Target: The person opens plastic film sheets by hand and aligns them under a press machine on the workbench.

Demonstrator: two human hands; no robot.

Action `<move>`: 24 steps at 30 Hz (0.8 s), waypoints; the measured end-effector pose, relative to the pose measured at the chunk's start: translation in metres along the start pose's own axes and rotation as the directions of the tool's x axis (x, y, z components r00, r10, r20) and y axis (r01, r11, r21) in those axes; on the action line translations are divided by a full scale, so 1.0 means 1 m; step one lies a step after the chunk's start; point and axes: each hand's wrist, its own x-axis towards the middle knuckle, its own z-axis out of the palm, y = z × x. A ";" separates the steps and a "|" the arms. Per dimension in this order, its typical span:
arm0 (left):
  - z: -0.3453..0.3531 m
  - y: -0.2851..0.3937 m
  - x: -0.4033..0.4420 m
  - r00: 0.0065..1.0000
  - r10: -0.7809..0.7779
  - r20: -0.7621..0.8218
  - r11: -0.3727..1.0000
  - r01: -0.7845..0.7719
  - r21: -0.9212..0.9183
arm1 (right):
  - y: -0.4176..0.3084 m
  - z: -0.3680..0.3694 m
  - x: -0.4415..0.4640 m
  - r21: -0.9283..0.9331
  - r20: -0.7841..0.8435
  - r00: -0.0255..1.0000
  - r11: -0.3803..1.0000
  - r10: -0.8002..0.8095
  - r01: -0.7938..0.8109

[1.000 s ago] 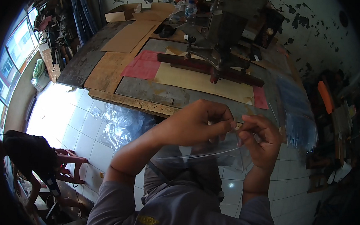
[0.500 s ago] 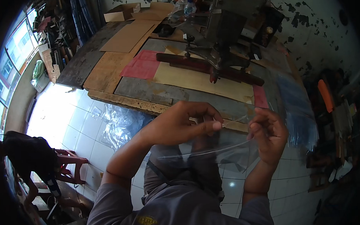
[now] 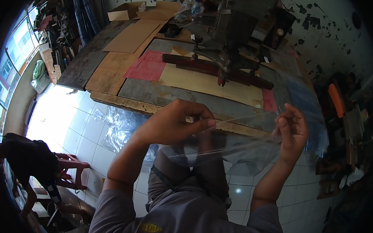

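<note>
A clear plastic sheet point(image 3: 246, 145) is stretched above my lap, its upper edge pulled into a thin line between my hands. My left hand point(image 3: 178, 123) pinches one end of that edge between thumb and forefinger. At the other end, my right hand point(image 3: 293, 128) grips the sheet with bent fingers. The sheet is see-through, so its full outline cannot be made out. Beyond my hands, a dark metal press bar point(image 3: 218, 71) stands over a yellow sheet point(image 3: 206, 86) and a red sheet point(image 3: 147, 66) on the worktable point(image 3: 152, 93).
A stack of clear plastic point(image 3: 309, 115) hangs over the table's right side. Crumpled plastic point(image 3: 120, 132) lies below the table's front edge at left. Cardboard point(image 3: 133, 35) and a water bottle point(image 3: 197, 7) sit at the back. A red stool point(image 3: 72, 167) stands on the left.
My hands have moved apart, the left one leftward and up, the right one rightward. The plastic's edge between them is now longer and tauter.
</note>
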 end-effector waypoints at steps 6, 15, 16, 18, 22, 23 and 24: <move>-0.022 -0.002 -0.005 0.991 -0.133 0.019 0.991 0.132 0.029 | 0.011 -0.028 0.013 -0.013 -0.097 0.995 1.000 0.019 -0.021; -0.030 -0.019 -0.008 0.996 -0.038 -0.078 0.998 0.042 0.054 | 0.024 -0.064 0.020 0.009 -0.153 0.986 0.998 0.063 -0.063; -0.030 -0.017 -0.008 0.994 -0.075 -0.079 0.997 0.076 0.013 | 0.027 -0.067 0.020 0.002 -0.161 0.985 0.998 0.057 -0.058; -0.030 -0.010 -0.008 0.986 -0.149 -0.078 0.987 0.143 -0.068 | 0.029 -0.070 0.020 0.010 -0.177 0.983 0.999 0.054 -0.054; -0.031 -0.013 -0.009 0.981 -0.161 -0.110 0.982 0.148 -0.118 | 0.028 -0.071 0.019 0.039 -0.206 0.976 0.997 0.068 -0.062; -0.031 -0.013 -0.009 0.980 -0.160 -0.116 0.982 0.146 -0.121 | 0.027 -0.071 0.018 0.039 -0.213 0.974 0.997 0.072 -0.065; -0.031 -0.013 -0.009 0.980 -0.158 -0.122 0.982 0.143 -0.123 | 0.026 -0.070 0.018 0.037 -0.214 0.974 0.997 0.070 -0.064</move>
